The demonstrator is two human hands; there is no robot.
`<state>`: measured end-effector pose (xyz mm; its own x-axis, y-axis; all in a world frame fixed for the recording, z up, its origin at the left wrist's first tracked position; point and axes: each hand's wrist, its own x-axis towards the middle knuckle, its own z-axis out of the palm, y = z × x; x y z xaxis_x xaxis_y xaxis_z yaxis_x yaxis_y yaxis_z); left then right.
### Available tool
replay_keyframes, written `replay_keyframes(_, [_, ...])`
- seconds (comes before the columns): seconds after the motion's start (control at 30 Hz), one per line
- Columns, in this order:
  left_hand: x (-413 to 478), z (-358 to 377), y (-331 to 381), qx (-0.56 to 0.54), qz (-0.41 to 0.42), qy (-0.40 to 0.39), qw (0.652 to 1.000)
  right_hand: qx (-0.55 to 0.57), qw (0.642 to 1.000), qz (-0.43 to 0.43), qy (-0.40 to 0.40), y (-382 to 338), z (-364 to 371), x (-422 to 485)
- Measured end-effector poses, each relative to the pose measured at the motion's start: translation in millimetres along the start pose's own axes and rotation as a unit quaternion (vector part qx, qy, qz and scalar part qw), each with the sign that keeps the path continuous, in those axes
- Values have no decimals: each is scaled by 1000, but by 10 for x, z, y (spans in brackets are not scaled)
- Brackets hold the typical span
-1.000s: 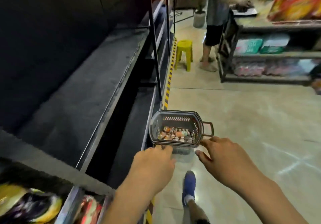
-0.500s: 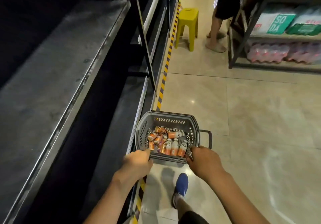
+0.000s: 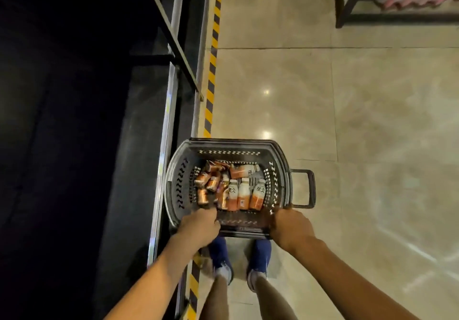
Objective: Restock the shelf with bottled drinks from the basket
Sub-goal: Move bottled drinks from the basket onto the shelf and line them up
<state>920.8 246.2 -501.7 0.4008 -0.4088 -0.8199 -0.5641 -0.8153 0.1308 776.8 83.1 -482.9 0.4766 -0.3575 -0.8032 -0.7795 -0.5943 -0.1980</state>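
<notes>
While my left hand [image 3: 198, 223] and right hand [image 3: 291, 225] grip its near rim as before, one grey plastic basket [image 3: 178, 183] beside the black shelf [image 3: 139, 146] holds roughly ten orange-and-white bottles [image 3: 238, 193], now nearer my two blue shoes [image 3: 260, 255].

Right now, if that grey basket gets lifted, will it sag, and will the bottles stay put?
The basket looks like rigid moulded plastic, so it probably keeps its shape. The bottles lie loose and jumbled, so they likely roll if it tilts. They cover only the bottom, so probably manageable weight.
</notes>
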Motion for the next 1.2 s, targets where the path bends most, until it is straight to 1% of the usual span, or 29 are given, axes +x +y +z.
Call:
replay_keyframes(0.03, [264, 97, -38, 2, -1, 2, 1000, 40, 999, 10, -13, 9, 121, 257])
replay_keyframes(0.1, [779, 316, -114, 3, -2, 14, 1000, 164, 985, 42, -32, -6, 368, 778])
replay_keyframes(0.17, [1276, 566, -201, -7, -3, 18, 1000, 287, 953, 91, -39, -29, 614, 1292])
replay_keyframes(0.2, [1528, 698, -250, -6, -2, 15, 1000, 322, 939, 113, -36, -28, 755, 1545])
replay_keyframes(0.27, [2035, 965, -348, 3, -4, -1, 1000, 350, 925, 149, -29, 20, 1073, 2055])
replay_keyframes(0.33, [2525, 1222, -412, -12, -16, -10, 1000, 358, 913, 192, -24, 79, 1370, 2543])
replay_keyframes(0.47, [3443, 1785, -478, -125, -62, 23, 990, 436, 853, 285, -7, 183, 1896, 3447])
replay_keyframes(0.53, [3840, 2056, -542, -173, -96, 42, 979, 446, 837, 315, 29, 245, 2161, 3828])
replay_keyframes(0.6, [4145, 2306, -636, -211, -127, 45, 968, 438, 835, 324, 70, 317, 2417, 4152])
replay_keyframes(0.67, [4336, 2510, -718, -236, -138, 54, 960, 430, 840, 319, 85, 366, 2621, 4409])
replay_keyframes(0.77, [4530, 2663, -745, -214, -141, 119, 959, 400, 844, 341, 103, 350, 2768, 4667])
replay_keyframes(0.83, [4598, 2679, -719, -204, -161, 141, 955, 394, 838, 359, 116, 332, 2806, 4793])
replay_keyframes(0.9, [4627, 2698, -711, -212, -173, 153, 949, 391, 842, 354, 113, 371, 2829, 4891])
replay_keyframes(0.97, [4631, 2739, -755, -210, -164, 159, 951, 376, 853, 349, 99, 427, 2828, 4947])
replay_keyframes(1.03, [4616, 2750, -786, -208, -159, 161, 952, 373, 853, 352, 94, 468, 2833, 4969])
replay_keyframes(1.13, [4572, 2679, -772, -224, -161, 136, 952, 431, 831, 339, 98, 459, 2826, 4911])
replay_keyframes(1.2, [4494, 2580, -750, -266, -165, 109, 943, 458, 822, 321, 103, 428, 2786, 4800])
